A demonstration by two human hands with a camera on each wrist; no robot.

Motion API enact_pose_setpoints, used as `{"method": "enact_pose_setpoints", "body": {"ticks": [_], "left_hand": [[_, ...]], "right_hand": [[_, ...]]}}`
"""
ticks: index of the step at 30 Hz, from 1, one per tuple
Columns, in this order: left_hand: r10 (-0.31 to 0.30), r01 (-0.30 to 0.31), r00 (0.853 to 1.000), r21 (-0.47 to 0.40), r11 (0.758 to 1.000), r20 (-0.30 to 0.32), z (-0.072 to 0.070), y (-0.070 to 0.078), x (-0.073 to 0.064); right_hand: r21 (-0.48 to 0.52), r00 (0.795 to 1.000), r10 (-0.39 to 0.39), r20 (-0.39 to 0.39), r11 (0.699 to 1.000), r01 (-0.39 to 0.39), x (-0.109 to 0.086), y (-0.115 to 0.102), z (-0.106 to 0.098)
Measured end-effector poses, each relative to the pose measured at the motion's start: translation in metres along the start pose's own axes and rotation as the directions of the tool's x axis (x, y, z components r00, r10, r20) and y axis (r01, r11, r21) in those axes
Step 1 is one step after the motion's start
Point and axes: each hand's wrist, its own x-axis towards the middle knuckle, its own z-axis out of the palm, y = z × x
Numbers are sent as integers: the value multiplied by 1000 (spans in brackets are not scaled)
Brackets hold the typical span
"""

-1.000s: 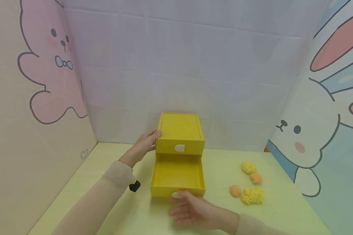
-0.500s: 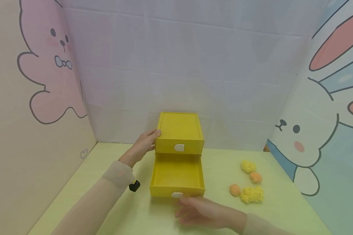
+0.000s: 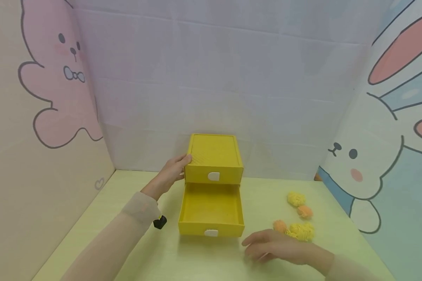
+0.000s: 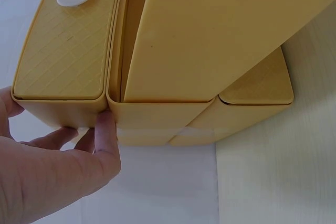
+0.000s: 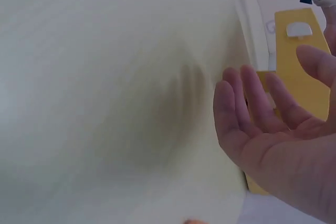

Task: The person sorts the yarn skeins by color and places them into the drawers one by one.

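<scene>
A yellow drawer unit (image 3: 214,150) stands against the back wall, its top drawer (image 4: 63,51) closed. The drawer (image 3: 211,205) below it is pulled out and holds nothing. Another closed drawer (image 4: 262,82) shows at the base in the left wrist view. My left hand (image 3: 168,175) grips the unit's upper left side, thumb over the top edge and fingers against the side wall. To the right of the pulled-out drawer, my right hand (image 3: 278,248) hovers over the table with loosely bent fingers and nothing in it. It partly overlaps a yellow yarn-like bundle (image 3: 304,230).
Another yellow bundle (image 3: 296,199) and two orange tufts, one nearer (image 3: 279,226) and one farther (image 3: 304,212), lie at right on the pale table (image 3: 133,242). A small black object (image 3: 160,222) shows beside my left sleeve. Fabric walls (image 3: 211,78) enclose the back and sides.
My right hand has left the white handle of the pulled-out drawer and moved right toward the yarn-like bundles. The left hand and the drawers keep their places.
</scene>
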Motion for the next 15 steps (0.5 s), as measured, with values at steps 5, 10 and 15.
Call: {"method": "enact_pose_setpoints", "body": {"ticks": [5, 10, 15], "left_hand": [[2, -2, 1000, -4, 1000, 0, -2, -2, -1], [7, -7, 1000, 0, 1000, 2, -1, -1, -2], [7, -7, 1000, -3, 1000, 4, 1, 0, -1]], "right_hand": [[-204, 994, -50, -98, 979, 29, -12, -6, -30], [-518, 964, -211, -163, 850, 98, -17, -4, -54], [-815, 904, -394, -168, 571, 98, -17, 5, -68]]}}
